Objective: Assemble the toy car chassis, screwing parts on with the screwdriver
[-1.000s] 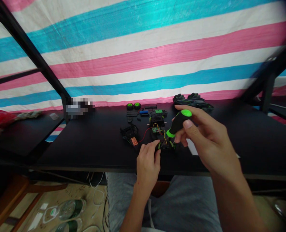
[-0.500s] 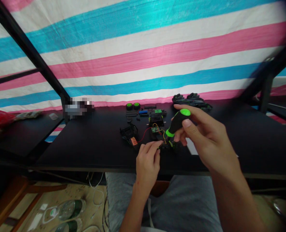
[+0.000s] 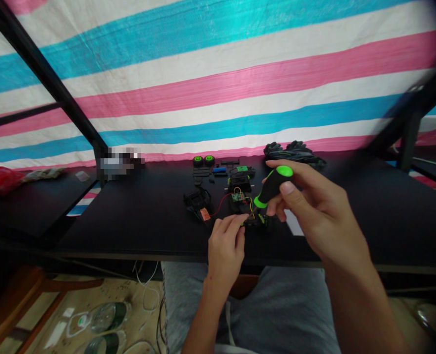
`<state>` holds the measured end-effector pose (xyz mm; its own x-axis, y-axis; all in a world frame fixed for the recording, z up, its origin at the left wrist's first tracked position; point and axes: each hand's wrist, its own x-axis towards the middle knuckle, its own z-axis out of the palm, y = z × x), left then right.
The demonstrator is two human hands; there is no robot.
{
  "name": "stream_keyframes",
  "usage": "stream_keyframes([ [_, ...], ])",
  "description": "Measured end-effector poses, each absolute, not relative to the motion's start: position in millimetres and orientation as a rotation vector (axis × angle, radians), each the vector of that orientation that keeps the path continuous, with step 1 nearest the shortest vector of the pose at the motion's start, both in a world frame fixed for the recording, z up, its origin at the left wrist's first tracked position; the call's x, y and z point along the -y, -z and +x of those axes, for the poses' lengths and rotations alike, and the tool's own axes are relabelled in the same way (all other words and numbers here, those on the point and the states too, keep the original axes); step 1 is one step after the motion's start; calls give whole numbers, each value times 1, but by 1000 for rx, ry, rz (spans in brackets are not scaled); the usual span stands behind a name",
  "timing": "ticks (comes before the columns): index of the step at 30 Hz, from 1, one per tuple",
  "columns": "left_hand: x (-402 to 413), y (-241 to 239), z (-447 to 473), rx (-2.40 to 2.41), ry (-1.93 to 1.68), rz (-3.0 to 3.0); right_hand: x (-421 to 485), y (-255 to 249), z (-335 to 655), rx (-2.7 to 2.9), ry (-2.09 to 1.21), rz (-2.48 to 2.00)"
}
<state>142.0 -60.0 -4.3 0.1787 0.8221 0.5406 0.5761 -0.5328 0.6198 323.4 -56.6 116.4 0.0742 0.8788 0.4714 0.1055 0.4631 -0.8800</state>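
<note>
My right hand [image 3: 309,206] is closed around the black and green handle of a screwdriver [image 3: 271,188], which slants down to the left. Its tip meets a black toy car chassis part [image 3: 255,221] near the table's front. My left hand [image 3: 226,241] is closed on the left end of that part, its fingertips beside the screwdriver's tip. Just behind lies a small green circuit board [image 3: 237,196] with red and yellow wires. A red wire runs left to a copper-coloured piece [image 3: 205,214] beside a black plastic frame [image 3: 196,200].
Farther back are two green-rimmed wheels [image 3: 203,161], a blue cylinder [image 3: 219,170], a black gearbox-like part [image 3: 240,184] and several small black pieces. A black car body shell [image 3: 295,153] lies at the back right. White paper [image 3: 293,222] lies by my right hand on the black table [image 3: 129,221].
Both hands keep their grip, and the screwdriver stays at the chassis part. The view has shifted very slightly; nothing else has visibly moved.
</note>
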Motion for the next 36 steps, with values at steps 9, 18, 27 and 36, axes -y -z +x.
stream_keyframes([
  [9,60,5,142,-1334,-1285,2193,58,-117,323,1409,-728,-922],
  [18,60,6,143,-1307,-1315,2189,59,-116,325,1430,-711,-909],
  [27,60,6,142,-1324,-1282,2178,64,-117,326,1459,-681,-925],
  [36,61,7,145,-1350,-1313,2193,58,-117,326,1436,-668,-935],
])
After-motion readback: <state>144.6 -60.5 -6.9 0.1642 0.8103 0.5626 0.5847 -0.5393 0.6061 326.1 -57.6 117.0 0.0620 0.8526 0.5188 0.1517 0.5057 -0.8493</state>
